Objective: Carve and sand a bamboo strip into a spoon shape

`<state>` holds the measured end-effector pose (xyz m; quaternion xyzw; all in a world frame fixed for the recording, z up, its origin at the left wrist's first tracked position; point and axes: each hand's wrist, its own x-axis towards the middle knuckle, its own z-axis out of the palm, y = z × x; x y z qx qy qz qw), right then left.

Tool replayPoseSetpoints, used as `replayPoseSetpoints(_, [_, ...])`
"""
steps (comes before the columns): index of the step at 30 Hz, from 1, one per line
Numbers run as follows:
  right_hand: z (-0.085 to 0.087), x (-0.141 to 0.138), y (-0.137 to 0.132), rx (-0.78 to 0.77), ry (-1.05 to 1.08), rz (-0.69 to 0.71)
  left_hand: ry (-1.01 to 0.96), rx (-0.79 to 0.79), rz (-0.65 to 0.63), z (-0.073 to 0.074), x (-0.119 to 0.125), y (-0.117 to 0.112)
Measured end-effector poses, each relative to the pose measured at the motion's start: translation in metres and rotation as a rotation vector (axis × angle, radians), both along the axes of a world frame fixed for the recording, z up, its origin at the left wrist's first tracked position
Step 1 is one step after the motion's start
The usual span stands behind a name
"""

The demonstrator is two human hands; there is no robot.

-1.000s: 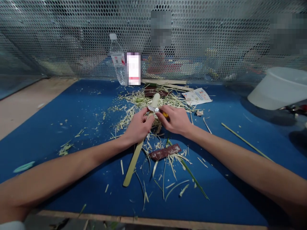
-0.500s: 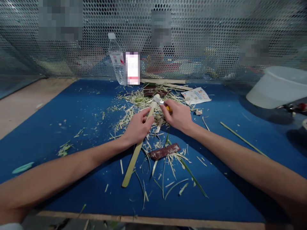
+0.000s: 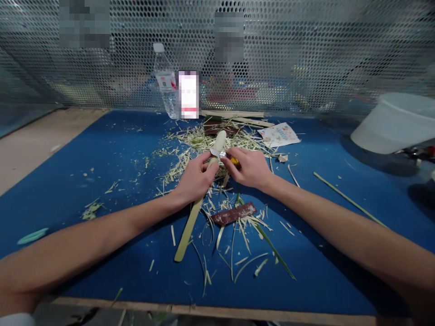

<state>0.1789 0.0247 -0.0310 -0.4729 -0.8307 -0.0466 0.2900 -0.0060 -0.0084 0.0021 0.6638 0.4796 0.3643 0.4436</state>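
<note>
Along the near side, a pale wooden edge (image 3: pixel 288 314) borders the blue mat (image 3: pixel 118 267), where thin curls and slivers lie scattered. The near end of a flat, pale yellow-green strip, apparently bamboo, (image 3: pixel 189 233) lies low over the mat left of centre; the strip slants away to the far right, its rounded far end above the debris. To its right, a reddish-brown slat (image 3: pixel 234 214) rests among shavings, with a narrow green sliver (image 3: pixel 277 251) angling out nearer. Further in, the left hand (image 3: pixel 196 178) pinches the strip between thumb and bent fingers partway along, probably to steady it close to the blade while the long near part trails out of the way. The right hand (image 3: pixel 250 167) has its fingers wrapped round a yellow-handled knife (image 3: pixel 223 155), the blade lying across the strip just beyond the left fingertips, an arrangement that seems to give close control; whether the edge bites in cannot be told. Beyond, a heap of shavings (image 3: pixel 190 140) spreads under the strip's far end, with a printed packet (image 3: pixel 279 135) beside it and a translucent white tub (image 3: pixel 380 131) far right. At the back, a lit phone (image 3: pixel 189 95) stands upright beside a water bottle (image 3: pixel 165 83), perhaps propped for viewing, before a perforated metal screen (image 3: pixel 272 54).
</note>
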Motion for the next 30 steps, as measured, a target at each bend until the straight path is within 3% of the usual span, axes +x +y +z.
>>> replayPoseSetpoints(5, [-0.0003, 0.0017, 0.0032, 0.028, 0.072, -0.102, 0.017, -0.017, 0.002, 0.0003, -0.0003, -0.0011])
replayPoseSetpoints(11, [-0.0002, 0.0026, 0.0002, 0.0, 0.003, 0.071, 0.003, -0.007, 0.008, -0.0004, -0.0006, -0.0005])
replayPoseSetpoints(21, [0.0008, 0.0009, -0.0018, -0.006, -0.039, 0.0, -0.007, -0.005, 0.015, 0.0007, 0.0014, -0.0002])
replayPoseSetpoints(30, [0.0004, 0.0024, -0.0005, -0.01, -0.052, 0.032, -0.018, -0.029, 0.004, 0.0002, 0.0016, 0.0013])
